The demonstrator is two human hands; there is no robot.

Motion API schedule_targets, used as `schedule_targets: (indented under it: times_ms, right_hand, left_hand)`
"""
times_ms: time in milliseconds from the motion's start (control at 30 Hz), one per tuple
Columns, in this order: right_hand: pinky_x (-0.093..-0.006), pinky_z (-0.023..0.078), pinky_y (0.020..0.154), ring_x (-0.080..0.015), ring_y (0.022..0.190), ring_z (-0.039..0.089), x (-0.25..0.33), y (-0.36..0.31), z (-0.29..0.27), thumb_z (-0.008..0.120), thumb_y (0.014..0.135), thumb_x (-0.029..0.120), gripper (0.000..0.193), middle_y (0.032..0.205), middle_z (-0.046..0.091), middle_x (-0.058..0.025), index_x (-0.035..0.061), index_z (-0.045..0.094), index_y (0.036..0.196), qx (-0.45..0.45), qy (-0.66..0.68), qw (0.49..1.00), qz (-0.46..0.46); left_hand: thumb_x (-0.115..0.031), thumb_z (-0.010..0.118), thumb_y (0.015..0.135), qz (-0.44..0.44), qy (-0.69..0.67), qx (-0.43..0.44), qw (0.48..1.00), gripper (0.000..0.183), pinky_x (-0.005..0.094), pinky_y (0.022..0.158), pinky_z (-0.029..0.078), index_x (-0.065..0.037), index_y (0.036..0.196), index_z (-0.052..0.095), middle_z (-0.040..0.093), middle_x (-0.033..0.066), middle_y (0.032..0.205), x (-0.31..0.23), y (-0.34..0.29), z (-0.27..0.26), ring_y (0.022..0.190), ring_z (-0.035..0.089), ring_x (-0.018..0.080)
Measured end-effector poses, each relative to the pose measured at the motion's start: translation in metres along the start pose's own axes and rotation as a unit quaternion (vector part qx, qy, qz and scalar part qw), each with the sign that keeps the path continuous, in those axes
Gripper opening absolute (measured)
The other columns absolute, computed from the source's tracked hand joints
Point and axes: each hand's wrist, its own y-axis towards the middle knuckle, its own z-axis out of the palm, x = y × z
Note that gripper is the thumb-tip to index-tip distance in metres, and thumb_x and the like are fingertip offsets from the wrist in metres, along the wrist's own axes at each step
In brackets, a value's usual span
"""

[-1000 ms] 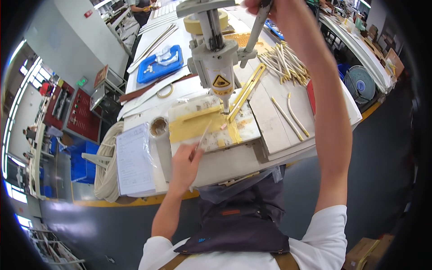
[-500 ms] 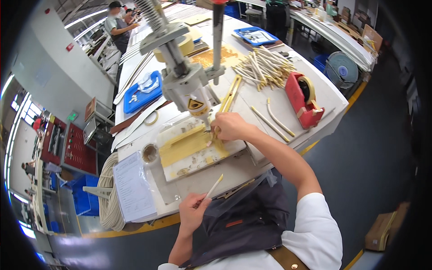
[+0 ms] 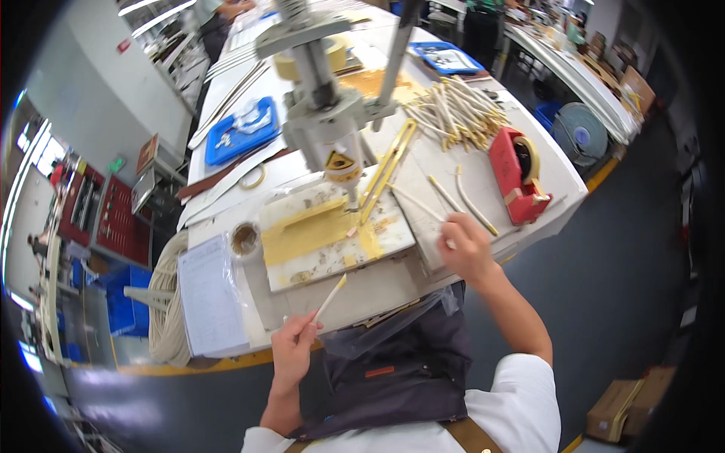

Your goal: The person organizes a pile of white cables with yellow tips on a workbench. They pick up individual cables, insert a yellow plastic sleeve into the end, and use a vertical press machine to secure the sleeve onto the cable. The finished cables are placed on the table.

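Note:
My left hand (image 3: 293, 347) is closed on a short white cord (image 3: 331, 298) with a yellow tip, held over the bench's near edge. My right hand (image 3: 468, 248) grips another white cord (image 3: 415, 201), which slants up and left toward the white board. A hand press (image 3: 341, 158) with a yellow warning label stands over the white board (image 3: 325, 264), its tip just above yellow tape (image 3: 302, 245). Two loose cords (image 3: 445, 192) lie beyond my right hand. A long yellow strip-shaped tool (image 3: 389, 170) leans beside the press.
A red tape dispenser (image 3: 507, 174) stands at the right, near a pile of cords (image 3: 462, 109). Blue trays (image 3: 243, 147) sit farther back. At the left are a small round tub (image 3: 244, 240), a paper sheet (image 3: 211, 291) and a coil of rope (image 3: 168, 309).
My right hand has moved from the press tip to the right and nearer me, now with a cord in it. The left still holds its cord. The view has shifted slightly.

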Motion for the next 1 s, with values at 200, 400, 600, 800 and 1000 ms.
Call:
schedule_targets:
  times_ms: [200, 400, 600, 800, 1000]
  right_hand:
    - [-0.0390, 0.054, 0.072, -0.0316, 0.091, 0.064, 0.015, -0.015, -0.039, 0.075, 0.070, -0.003, 0.028, 0.103, 0.065, -0.0129, 0.0043, 0.067, 0.095, 0.117, -0.124, 0.980, 0.098]
    - [-0.0380, 0.056, 0.078, -0.0264, 0.090, 0.069, 0.090, 0.012, -0.015, 0.081, 0.076, 0.005, 0.028, 0.103, 0.069, -0.0100, 0.0034, 0.072, 0.102, 0.271, 0.268, 0.924, 0.019]
    - [-0.0365, 0.055, 0.068, -0.0246, 0.075, 0.068, 0.075, 0.029, 0.023, 0.081, 0.077, 0.014, 0.021, 0.086, 0.070, -0.0077, 0.0060, 0.073, 0.095, 0.325, 0.357, 0.868, 0.120]
    - [-0.0373, 0.052, 0.064, -0.0254, 0.075, 0.065, 0.064, 0.026, 0.090, 0.077, 0.081, 0.021, 0.015, 0.082, 0.068, -0.0062, 0.0103, 0.074, 0.092, 0.208, 0.196, 0.952, 0.106]
    - [-0.0345, 0.051, 0.065, -0.0212, 0.070, 0.064, 0.069, 0.026, 0.098, 0.079, 0.082, 0.021, 0.015, 0.087, 0.064, -0.0042, 0.0085, 0.076, 0.090, 0.203, 0.165, 0.954, 0.147]
  left_hand:
    - [-0.003, 0.062, 0.097, 0.017, 0.038, 0.105, 0.994, 0.024, 0.0227, 0.071, 0.048, 0.001, 0.119, 0.070, 0.072, 0.0061, 0.094, -0.023, 0.015, -0.003, 0.079, 0.060, 0.0092]
    - [-0.006, 0.067, 0.095, -0.018, -0.023, 0.148, 0.988, 0.024, 0.0237, 0.079, 0.052, -0.001, 0.118, 0.071, 0.075, 0.0089, 0.099, -0.024, 0.016, 0.013, 0.086, 0.067, 0.0101]
    - [-0.008, 0.074, 0.089, -0.032, 0.153, 0.027, 0.987, 0.017, 0.0253, 0.075, 0.052, 0.001, 0.104, 0.075, 0.076, 0.0089, 0.092, -0.035, 0.016, -0.034, 0.083, 0.066, 0.0089]
    - [-0.010, 0.075, 0.085, 0.111, 0.259, -0.083, 0.956, 0.014, 0.0298, 0.068, 0.051, 0.001, 0.094, 0.075, 0.074, 0.0125, 0.086, -0.035, 0.077, -0.077, 0.074, 0.068, 0.0197]
    - [-0.008, 0.071, 0.087, 0.154, 0.337, -0.062, 0.927, 0.013, 0.0353, 0.070, 0.053, 0.001, 0.096, 0.073, 0.072, 0.0144, 0.088, 0.002, 0.093, -0.079, 0.077, 0.069, 0.0295]
